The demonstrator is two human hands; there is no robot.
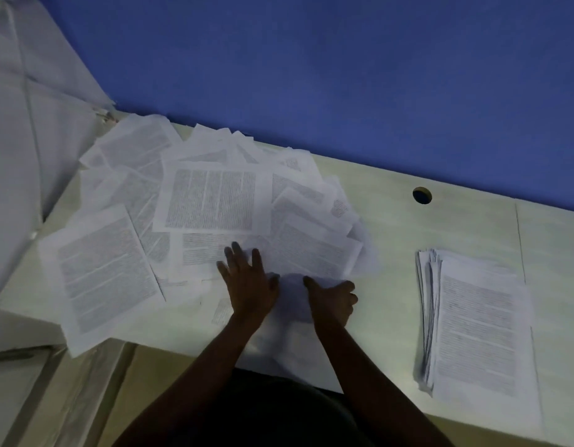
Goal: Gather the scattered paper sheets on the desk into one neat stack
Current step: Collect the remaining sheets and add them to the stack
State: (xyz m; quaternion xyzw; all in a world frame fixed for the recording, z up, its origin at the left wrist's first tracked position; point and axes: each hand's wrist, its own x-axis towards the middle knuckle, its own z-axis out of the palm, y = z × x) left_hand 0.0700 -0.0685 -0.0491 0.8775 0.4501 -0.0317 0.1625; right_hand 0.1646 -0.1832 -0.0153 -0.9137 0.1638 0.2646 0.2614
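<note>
Several printed paper sheets [211, 198] lie scattered and overlapping across the left and middle of the pale desk [392, 240]. A roughly squared paper stack [476, 324] lies apart on the right. My left hand [250, 282] rests flat on the near edge of the scattered pile, fingers spread. My right hand [334, 301] is beside it, thumb on top and fingers curled at the upper right corner of a blank sheet [289, 321] that reaches the desk's front edge. The sheet looks blurred between my hands.
A blue partition [311, 75] runs along the desk's back edge. A round cable hole [422, 195] sits behind the bare strip between pile and stack. One sheet [101, 279] overhangs the front left edge. White cloth or paper [24, 124] rises at the left.
</note>
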